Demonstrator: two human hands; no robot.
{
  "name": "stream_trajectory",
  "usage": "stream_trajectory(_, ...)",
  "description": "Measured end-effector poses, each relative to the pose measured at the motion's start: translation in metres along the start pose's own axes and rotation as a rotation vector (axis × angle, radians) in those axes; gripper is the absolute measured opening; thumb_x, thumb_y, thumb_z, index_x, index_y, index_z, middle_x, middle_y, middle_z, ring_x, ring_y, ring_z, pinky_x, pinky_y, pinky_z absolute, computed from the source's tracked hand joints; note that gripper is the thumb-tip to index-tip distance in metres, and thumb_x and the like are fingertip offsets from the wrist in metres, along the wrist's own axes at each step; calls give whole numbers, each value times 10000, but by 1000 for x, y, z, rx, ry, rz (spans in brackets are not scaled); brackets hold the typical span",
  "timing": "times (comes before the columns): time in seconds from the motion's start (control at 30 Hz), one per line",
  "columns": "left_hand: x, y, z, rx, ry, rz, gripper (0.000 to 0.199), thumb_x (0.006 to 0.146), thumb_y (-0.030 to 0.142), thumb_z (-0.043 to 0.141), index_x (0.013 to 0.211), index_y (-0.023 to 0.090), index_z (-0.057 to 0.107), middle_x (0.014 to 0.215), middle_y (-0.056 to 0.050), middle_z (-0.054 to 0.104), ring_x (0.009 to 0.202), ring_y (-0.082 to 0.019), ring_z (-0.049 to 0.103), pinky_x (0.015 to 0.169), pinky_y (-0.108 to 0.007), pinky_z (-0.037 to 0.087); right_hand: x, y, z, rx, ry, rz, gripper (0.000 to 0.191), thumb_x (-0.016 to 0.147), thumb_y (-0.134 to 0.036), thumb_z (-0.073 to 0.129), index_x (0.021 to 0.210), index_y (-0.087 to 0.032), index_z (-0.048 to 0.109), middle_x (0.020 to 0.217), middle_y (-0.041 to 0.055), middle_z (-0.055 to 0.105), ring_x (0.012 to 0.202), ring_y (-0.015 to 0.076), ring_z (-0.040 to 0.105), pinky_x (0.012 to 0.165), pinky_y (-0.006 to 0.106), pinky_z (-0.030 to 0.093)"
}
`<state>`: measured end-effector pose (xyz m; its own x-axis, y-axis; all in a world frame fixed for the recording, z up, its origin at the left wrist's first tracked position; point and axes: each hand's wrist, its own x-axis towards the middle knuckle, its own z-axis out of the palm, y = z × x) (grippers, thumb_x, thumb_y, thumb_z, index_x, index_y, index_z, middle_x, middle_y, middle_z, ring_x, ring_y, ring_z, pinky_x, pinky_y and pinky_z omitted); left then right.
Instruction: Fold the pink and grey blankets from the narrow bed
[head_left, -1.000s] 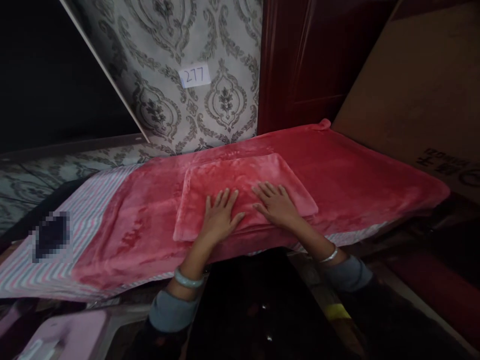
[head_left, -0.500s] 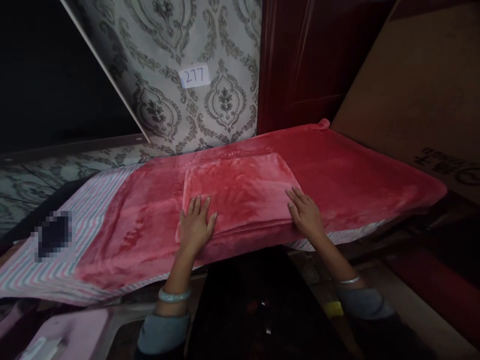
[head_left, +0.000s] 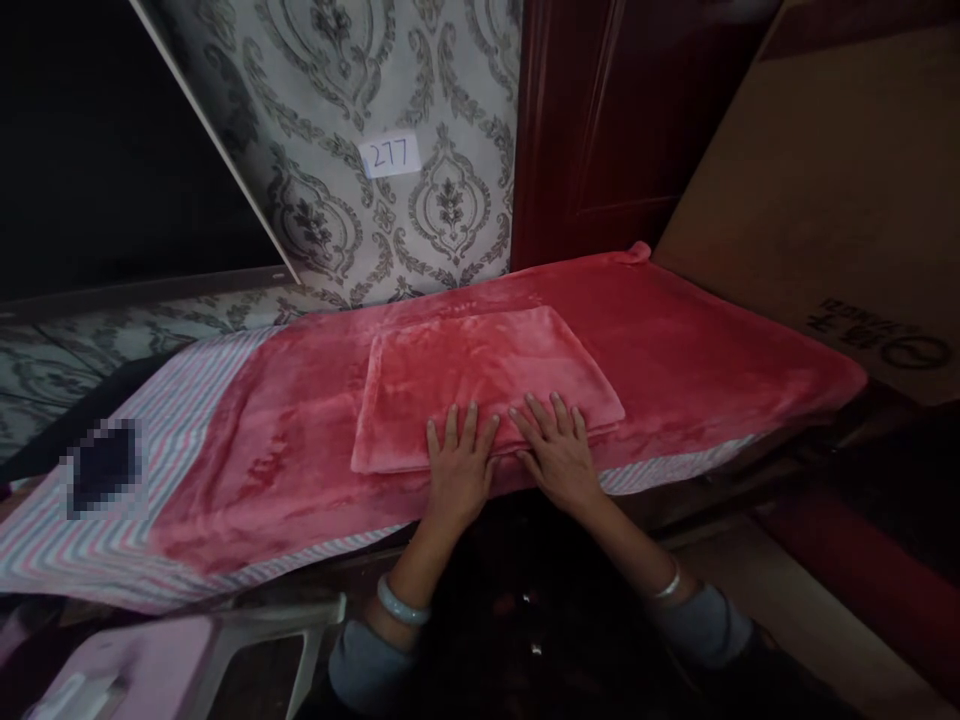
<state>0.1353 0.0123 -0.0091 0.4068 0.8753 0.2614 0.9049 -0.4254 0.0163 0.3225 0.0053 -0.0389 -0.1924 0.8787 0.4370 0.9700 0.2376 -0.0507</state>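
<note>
A folded pink-red plush cloth (head_left: 480, 360) lies flat on a larger red plush blanket (head_left: 697, 340). Near the middle of its front edge rests my left hand (head_left: 459, 465), palm down with the fingers spread. Close beside it, my right hand (head_left: 559, 450) lies flat on the same edge, its fingers also apart. Neither hand grips anything. The folded cloth's near border is partly hidden under both hands.
A striped sheet (head_left: 202, 390) shows beneath the blanket at the left, with a pixelated dark item (head_left: 105, 468) on it. A dark screen (head_left: 127, 150) stands back left. A large cardboard box (head_left: 832, 190) leans at the right. A pink stool (head_left: 135, 660) is low left.
My left hand has slid right and my right hand has moved left, so both now lie close together at the cloth's front edge. The front edge looks flatter and straighter.
</note>
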Motion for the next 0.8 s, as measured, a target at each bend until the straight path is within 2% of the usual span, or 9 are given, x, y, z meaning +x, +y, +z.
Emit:
stream_trajectory(0.17, -1, -2, 2, 0, 20, 2, 609, 986, 415, 495, 1578, 376, 358, 1676, -58, 300, 1567, -357, 191, 1236, -698, 128, -2, 2, 4, -7, 34, -1, 555, 1008, -392, 473, 1559, -337, 440, 1662, 39, 299, 1531, 374, 166, 1187, 637, 210)
stream_trajectory(0.43, -2, -5, 6, 1, 58, 21, 614, 988, 406, 486, 1585, 369, 345, 1681, -52, 290, 1565, -346, 204, 1239, -681, 151, -7, 4, 6, -22, 88, -8, 533, 1011, -381, 491, 1537, -297, 480, 1644, 41, 342, 1529, 350, 181, 1207, 579, 211)
stream_trajectory(0.6, -12, -6, 6, -8, 89, 34, 620, 984, 342, 492, 1587, 350, 345, 1684, -40, 280, 1560, -337, 225, 1247, -661, 180, -14, 7, 4, 16, 117, -6, 509, 1007, -348, 477, 1511, -285, 514, 1627, 46, 373, 1519, 330, 219, 1204, 554, 241)
stream_trajectory(0.7, -18, -10, -3, -54, 95, 56, 573, 984, 285, 483, 1553, 320, 422, 1649, -39, 365, 1535, -302, 303, 1251, -589, 257, -10, 6, -5, 73, 135, 9, 451, 1026, -352, 435, 1438, -259, 593, 1540, 68, 499, 1447, 297, 365, 1186, 522, 282)
stream_trajectory(0.8, -13, -25, -26, -132, 69, 88, 461, 1019, 260, 393, 1444, 276, 572, 1532, -50, 543, 1451, -229, 450, 1219, -465, 367, 11, 0, -21, 138, 137, -19, 436, 1051, -348, 377, 1382, -236, 639, 1467, 86, 572, 1380, 265, 456, 1183, 496, 290)
